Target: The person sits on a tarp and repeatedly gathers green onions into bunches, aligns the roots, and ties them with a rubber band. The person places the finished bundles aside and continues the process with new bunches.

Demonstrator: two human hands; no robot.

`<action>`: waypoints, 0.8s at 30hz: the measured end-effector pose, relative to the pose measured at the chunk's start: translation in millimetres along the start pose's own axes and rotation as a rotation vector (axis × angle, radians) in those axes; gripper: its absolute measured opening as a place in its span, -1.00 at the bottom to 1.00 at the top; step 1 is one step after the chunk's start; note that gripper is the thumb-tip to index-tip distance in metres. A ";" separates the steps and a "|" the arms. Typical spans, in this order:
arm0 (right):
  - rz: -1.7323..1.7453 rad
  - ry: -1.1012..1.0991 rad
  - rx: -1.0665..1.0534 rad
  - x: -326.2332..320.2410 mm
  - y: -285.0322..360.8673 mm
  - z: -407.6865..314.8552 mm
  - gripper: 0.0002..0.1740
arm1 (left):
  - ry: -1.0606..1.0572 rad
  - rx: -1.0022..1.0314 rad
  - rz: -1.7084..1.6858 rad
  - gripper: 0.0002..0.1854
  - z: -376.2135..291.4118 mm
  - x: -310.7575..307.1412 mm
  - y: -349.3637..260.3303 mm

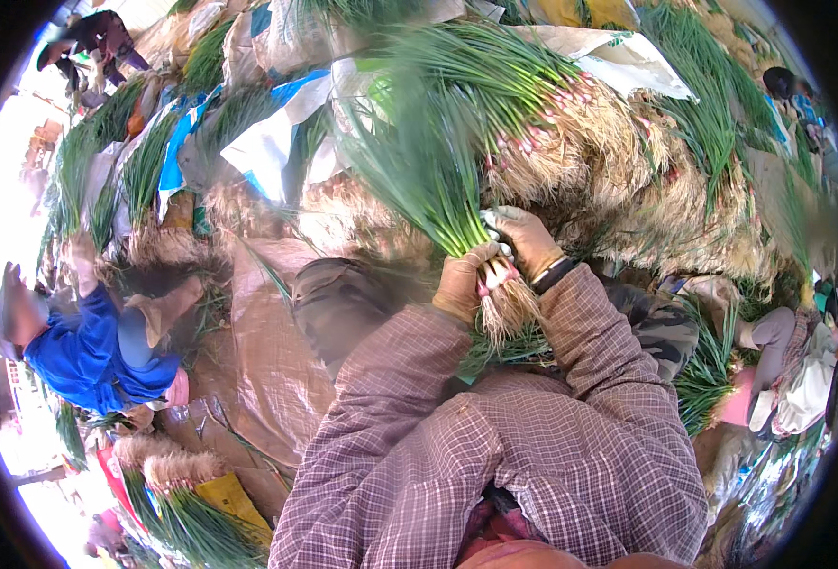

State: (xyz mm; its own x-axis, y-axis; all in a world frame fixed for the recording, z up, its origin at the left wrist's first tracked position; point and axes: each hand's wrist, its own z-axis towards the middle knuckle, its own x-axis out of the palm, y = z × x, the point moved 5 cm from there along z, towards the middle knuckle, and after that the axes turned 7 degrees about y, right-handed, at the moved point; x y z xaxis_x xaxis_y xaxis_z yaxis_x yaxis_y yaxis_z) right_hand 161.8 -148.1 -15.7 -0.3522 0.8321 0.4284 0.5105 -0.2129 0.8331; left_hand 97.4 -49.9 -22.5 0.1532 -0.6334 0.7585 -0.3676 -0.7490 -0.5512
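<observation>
Gloved in tan, my left hand (pixel 463 279) is closed around the lower stalks of a bunch of green onions (pixel 437 195). White and pink bulbs with pale roots (pixel 508 302) hang below it, and the long green leaves fan away up and to the left. My right hand (pixel 528 240), also gloved, lies against the right side of the bunch just above the bulbs; its fingertips look pale, and whether it grips any stalks cannot be told. Beyond my hands lies a large heap of green onions (pixel 533 92), their roots (pixel 575 153) towards me.
A person in a blue jacket (pixel 99 355) sits at the left, and another person (pixel 774 341) is at the right edge. Brown plastic sheeting (pixel 273 355) covers ground on the left. Bundled green onions (pixel 191 512) lie at the lower left, white sacking (pixel 266 153) across the pile.
</observation>
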 end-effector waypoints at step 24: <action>-1.539 -0.441 -0.084 -25.0 102.7 54.3 -0.73 | 0.255 0.231 -0.067 -0.67 8.7 -11.4 -44.3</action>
State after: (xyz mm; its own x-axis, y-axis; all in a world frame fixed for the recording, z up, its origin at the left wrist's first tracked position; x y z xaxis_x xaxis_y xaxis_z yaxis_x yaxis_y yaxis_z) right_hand 265.7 -162.9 40.2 -0.2155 0.3439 -0.9140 -0.1472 0.9138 0.3785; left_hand 119.9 -11.2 -9.7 -0.0746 -0.5341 0.8421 -0.1430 -0.8300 -0.5391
